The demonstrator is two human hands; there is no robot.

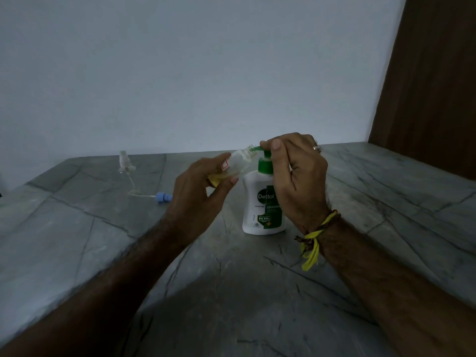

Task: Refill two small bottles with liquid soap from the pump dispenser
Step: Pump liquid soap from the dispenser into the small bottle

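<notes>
Left hand [199, 191] grips a small clear bottle [233, 167], tilted so its open threaded neck meets the green spout of the pump dispenser [262, 199]; right hand [293, 171] has its fingers curled over the pump head, thumb alongside. This looks like the filling step for one bottle, and the next move calls for a steady downward press while the neck stays on the spout. The bottle holds a little yellowish liquid near its base and carries a red-and-white label. The white dispenser stands upright on the grey tabletop [257, 292]. Another small clear bottle [124, 161] stands well apart at left.
</notes>
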